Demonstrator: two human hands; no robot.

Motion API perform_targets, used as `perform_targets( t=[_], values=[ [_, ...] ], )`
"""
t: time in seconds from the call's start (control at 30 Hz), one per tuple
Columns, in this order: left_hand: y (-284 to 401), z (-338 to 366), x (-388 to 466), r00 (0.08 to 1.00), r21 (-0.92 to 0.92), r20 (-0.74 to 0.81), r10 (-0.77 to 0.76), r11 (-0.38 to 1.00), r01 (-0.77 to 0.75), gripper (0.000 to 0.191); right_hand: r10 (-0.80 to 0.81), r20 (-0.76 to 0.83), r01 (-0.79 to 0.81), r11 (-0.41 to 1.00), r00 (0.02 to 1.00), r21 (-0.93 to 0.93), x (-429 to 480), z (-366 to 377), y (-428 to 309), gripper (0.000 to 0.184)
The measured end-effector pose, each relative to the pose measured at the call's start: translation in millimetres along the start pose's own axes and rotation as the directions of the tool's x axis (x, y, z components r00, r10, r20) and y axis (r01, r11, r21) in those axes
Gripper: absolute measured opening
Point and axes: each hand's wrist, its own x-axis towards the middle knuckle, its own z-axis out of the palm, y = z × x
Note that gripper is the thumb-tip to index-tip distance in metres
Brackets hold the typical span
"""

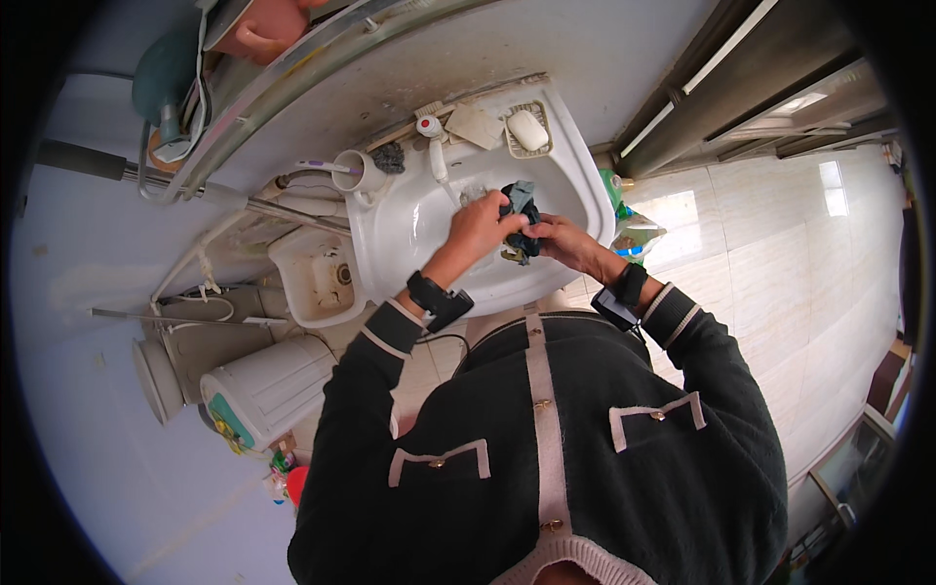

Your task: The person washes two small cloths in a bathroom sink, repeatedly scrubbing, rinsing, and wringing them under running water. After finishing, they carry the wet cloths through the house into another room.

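Over the white washbasin, a bunched dark cloth with a grey-green patch hangs between my hands. My left hand grips its left side, fingers curled over it. My right hand pinches the cloth's right edge between thumb and fingers. A white faucet with a red-dotted knob stands at the back of the basin, and a stream of water seems to fall from its spout, left of the cloth. The basin's drain area is partly hidden behind my left hand.
On the basin's back ledge sit a white soap bar in a dish, a scouring pad and a white mug holding a toothbrush. A stained smaller basin is at left. Green plastic bags lie right of the basin.
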Motion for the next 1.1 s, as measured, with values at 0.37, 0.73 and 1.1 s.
perform_targets(
  t=[0.37,0.73,1.1],
  values=[
    [-77.7,24.3,-41.2,0.957,-0.704,0.004,-0.290,0.679,0.208,0.011,-0.026,-0.106,-0.010,0.944,0.994,-0.330,0.6,-0.5,-4.1,0.033],
    [-66.8,20.2,-71.2,0.890,-0.768,-0.122,-0.439,0.609,0.196,0.012,-0.404,0.079,0.053,-0.076,0.911,-0.996,5.6,15.1,-5.2,0.025],
    [-64.2,30.7,-65.7,0.910,-0.853,-0.095,-0.403,0.504,0.134,0.014,-0.468,0.577,0.616,-0.086,0.669,-0.783,27.5,27.5,7.4,0.054]
  ],
)
